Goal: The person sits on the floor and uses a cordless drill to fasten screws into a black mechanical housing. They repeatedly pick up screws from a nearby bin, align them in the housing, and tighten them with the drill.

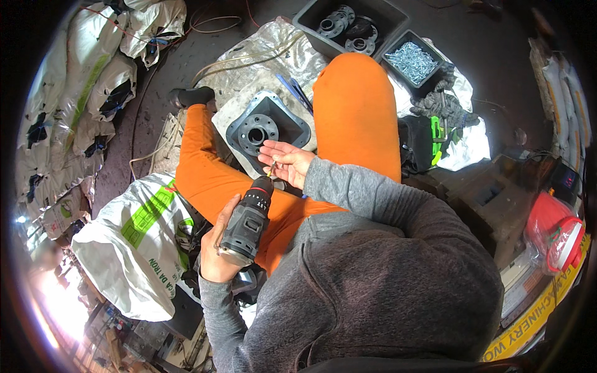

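My left hand (217, 248) is wrapped round a dark grey cordless drill (247, 227), which points away from me with a thin yellowish bit (270, 175) at its front. My right hand (291, 163) is palm up by the bit's tip, fingers stretched out; whether a small piece lies against them cannot be made out. Just beyond my fingers sits a grey round flange (257, 132) with a centre bore and several holes. It rests inside a square grey housing (297, 129) with flared corners, between my orange-trousered legs.
A grey bin (305, 25) at the far side holds several flanges (360, 40). Beside it, a smaller bin (426, 78) is full of bolts or screws. Grey gloves (443, 102) and a black-and-green tool (435, 142) lie right of my knee. White sacks (127, 248) stand left.
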Demonstrator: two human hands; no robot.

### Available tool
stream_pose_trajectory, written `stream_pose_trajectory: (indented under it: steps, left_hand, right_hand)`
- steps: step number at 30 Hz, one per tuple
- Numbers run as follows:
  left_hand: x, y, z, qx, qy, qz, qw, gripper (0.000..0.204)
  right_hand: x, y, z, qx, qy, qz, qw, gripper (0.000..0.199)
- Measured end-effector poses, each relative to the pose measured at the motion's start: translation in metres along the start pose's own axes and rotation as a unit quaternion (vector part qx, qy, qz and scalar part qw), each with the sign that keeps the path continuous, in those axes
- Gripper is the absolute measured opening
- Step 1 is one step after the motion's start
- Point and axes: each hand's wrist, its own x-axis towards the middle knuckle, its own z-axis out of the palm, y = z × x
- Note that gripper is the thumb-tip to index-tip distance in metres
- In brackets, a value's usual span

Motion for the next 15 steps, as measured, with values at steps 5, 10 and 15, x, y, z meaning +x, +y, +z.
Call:
stream_pose_trajectory:
  steps: [5, 10, 15]
  left_hand:
    - [0.012, -0.008, -0.009, 0.08, 0.048, 0.118, 0.989, 0.049]
    - [0.027, -0.021, -0.022, 0.049, 0.034, 0.069, 0.996, 0.04]
    - [0.049, -0.03, -0.025, 0.043, 0.018, 0.088, 0.995, 0.035]
  right_hand:
    - [0.001, -0.006, -0.011, -0.024, 0.068, -0.042, 0.997, 0.027]
    - [0.013, -0.015, -0.025, -0.091, 0.156, -0.105, 0.978, 0.021]
    - [0.026, -0.012, -0.027, -0.259, 0.199, -0.14, 0.935, 0.025]
